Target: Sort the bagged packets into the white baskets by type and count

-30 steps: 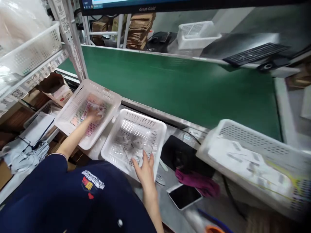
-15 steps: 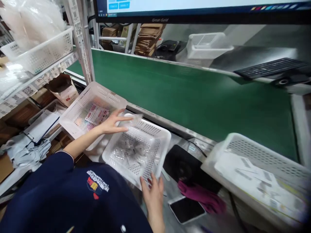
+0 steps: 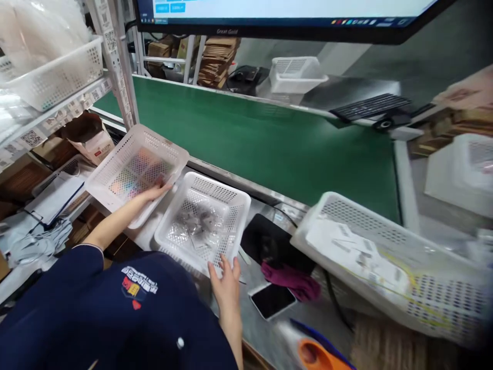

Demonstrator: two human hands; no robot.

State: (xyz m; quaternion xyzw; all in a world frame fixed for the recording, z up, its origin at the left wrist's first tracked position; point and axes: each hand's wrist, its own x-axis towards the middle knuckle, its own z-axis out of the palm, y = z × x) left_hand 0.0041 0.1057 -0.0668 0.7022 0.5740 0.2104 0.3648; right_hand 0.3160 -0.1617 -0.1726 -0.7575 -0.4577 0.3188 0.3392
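Observation:
My left hand point(image 3: 155, 191) reaches into the left translucent basket point(image 3: 100, 172), beside its right wall. Its fingertips are hidden or blurred, so I cannot tell what they hold. Colourful small contents point(image 3: 140, 172) lie at the bottom of that basket. Next to it stands a white perforated basket point(image 3: 242, 216) with several small clear plastic packets point(image 3: 200, 226) inside. My right hand point(image 3: 226, 282) touches this basket's near right rim, its fingers stretched and apart.
A green conveyor belt point(image 3: 246, 136) runs behind the baskets. To the right are a phone point(image 3: 272, 300), a purple cloth point(image 3: 295, 281) and a long white basket point(image 3: 319, 241) with papers. A monitor point(image 3: 269, 28) hangs above; shelves stand left.
My left hand has moved left from above the white basket into the left basket, and the clear packet it held has left it. The pink printed packet no longer shows. The view has shifted right.

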